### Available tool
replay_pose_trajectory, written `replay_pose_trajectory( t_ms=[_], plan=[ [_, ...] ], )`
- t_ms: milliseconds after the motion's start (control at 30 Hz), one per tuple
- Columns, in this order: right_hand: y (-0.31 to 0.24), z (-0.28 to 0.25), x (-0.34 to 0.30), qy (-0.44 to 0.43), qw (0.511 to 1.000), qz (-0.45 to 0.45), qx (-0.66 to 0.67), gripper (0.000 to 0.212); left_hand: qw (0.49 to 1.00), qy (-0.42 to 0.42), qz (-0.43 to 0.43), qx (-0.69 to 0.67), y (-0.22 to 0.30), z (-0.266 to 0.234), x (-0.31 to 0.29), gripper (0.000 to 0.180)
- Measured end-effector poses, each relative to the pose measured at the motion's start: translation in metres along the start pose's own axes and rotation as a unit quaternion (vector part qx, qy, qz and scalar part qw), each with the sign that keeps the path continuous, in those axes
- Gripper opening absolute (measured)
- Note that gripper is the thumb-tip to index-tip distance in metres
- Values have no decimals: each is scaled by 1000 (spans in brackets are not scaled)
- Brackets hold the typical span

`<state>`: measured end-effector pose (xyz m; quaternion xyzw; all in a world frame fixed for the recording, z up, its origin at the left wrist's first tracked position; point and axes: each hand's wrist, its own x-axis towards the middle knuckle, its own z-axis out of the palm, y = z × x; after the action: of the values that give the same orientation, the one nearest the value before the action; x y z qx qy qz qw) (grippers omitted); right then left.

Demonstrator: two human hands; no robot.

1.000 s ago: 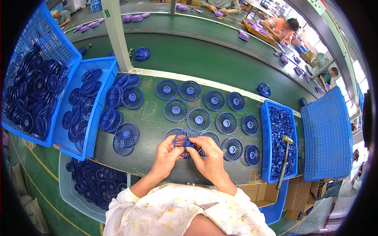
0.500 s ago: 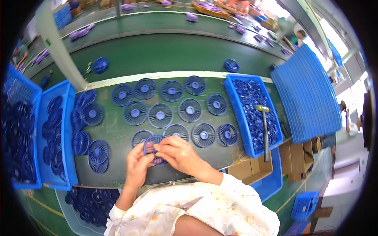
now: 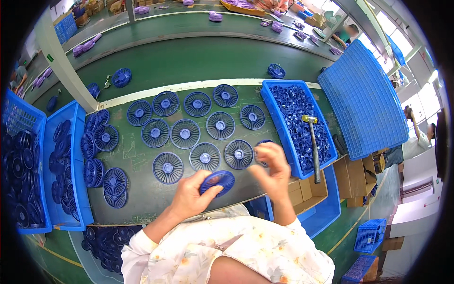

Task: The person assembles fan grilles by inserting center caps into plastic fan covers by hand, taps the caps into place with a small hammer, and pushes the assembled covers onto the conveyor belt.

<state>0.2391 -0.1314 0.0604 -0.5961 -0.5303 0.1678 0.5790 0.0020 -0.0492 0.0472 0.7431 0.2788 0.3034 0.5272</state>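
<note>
My left hand (image 3: 190, 195) grips a round blue fan grille (image 3: 220, 181) at the table's near edge, thumb on its face and the grille tilted. To its right, my right hand (image 3: 274, 173) is raised with thumb and fingers apart, and nothing shows between them. Behind those fingers another grille is mostly hidden. Several spoked grilles (image 3: 205, 157) with round hubs lie flat in loose rows on the green table (image 3: 137, 189) beyond my hands.
At right, a blue tray (image 3: 294, 166) holds many small blue plastic parts, with a hammer (image 3: 314, 146) lying across it. Piled grilles (image 3: 115, 181) lie at left beside blue crates (image 3: 85, 189). A green conveyor (image 3: 198, 61) runs behind. Cardboard boxes (image 3: 350, 175) stand at lower right.
My hands have separated: the right has let go of the grille and moved right, while the left keeps hold of it. The grille has shifted rightward and tilted.
</note>
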Motion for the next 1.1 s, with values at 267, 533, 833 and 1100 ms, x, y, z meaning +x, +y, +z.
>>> replay_pose_trajectory(
  t_ms=[267, 533, 833, 1100],
  plan=[
    [10, -69, -5, 183, 983, 32, -14, 25, 885, -110, 383, 240, -16, 66, 41, 20],
    [21, -90, 43, 197, 921, 26, -335, 16, 882, -204, 327, 269, -27, 83, 48, 41],
    [87, -87, 130, 35, 705, 76, -704, 18, 922, -28, 298, 247, -19, 13, 16, 29],
    [97, -123, 151, 68, 840, 182, -506, 20, 880, 248, 127, 385, -25, -117, -21, 24]
  ],
)
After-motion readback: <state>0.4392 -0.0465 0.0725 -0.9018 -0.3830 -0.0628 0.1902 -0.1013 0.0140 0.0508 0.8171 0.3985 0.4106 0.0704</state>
